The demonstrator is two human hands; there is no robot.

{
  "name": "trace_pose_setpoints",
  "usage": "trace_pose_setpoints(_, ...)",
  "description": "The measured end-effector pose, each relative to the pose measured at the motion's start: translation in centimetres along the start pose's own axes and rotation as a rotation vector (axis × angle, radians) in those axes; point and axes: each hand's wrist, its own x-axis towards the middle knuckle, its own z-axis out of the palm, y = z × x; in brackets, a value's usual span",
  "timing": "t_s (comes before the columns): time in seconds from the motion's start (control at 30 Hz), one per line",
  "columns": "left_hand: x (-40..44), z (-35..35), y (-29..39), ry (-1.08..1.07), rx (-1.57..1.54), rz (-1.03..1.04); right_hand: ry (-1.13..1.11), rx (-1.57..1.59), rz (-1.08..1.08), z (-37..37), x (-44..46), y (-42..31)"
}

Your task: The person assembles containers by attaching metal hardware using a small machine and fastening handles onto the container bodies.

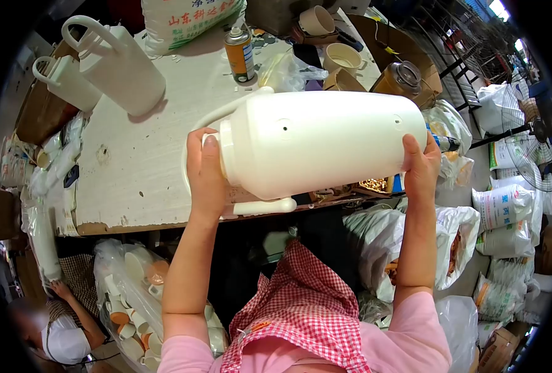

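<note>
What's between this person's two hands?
In the head view, a cream-white jug lies sideways between the left hand, at its neck, and the right hand, near its base.

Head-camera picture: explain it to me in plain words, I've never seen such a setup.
There is no machine here. One camera, worn on the person's head, looks forward and down, so their own arms reach up from the bottom.

The left hand grips the neck end of a white loop-handled jug, and the right hand its base, so it lies sideways in the air.

On the worktable beyond are two similar upright jugs, a spray can and a printed sack.

The hand at lower left belongs to someone else.
</note>
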Motion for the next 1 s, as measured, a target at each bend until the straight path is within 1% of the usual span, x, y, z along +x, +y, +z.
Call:
trace_pose_setpoints(0.1,-0.1,0.4,0.7,-0.037,0.053,-0.048,-0.005,-0.019,0.019,-0.9,0.4,0.8)
trace_pose_setpoints(0.37,0.3,0.8,1.4,-0.046,-0.019,-0.060,0.017,-0.032,0.039,-0.4,0.5,0.0)
trace_pose_setpoints(0.5,0.1,1.0,0.9,-0.035,0.006,-0.048,0.017,-0.028,0.028,-0.6,0.5,-0.4)
trace_pose_setpoints(0.67,0.1,1.2,0.8,-0.095,0.019,-0.103,0.018,-0.024,0.060,-0.6,0.4,-0.9)
trace_pose_setpoints(0.87,0.3,1.2,0.3,-0.073,0.050,-0.125,0.026,-0.028,0.060,-0.6,0.7,-0.8)
trace_pose_setpoints(0.93,0.5,1.2,-0.2,-0.103,0.048,-0.142,-0.011,-0.076,0.127,-0.7,0.8,-1.3)
trace_pose_setpoints(1.0,0.5,1.1,-0.7,-0.122,0.050,-0.162,-0.026,-0.097,0.148,-0.7,0.9,-1.7)
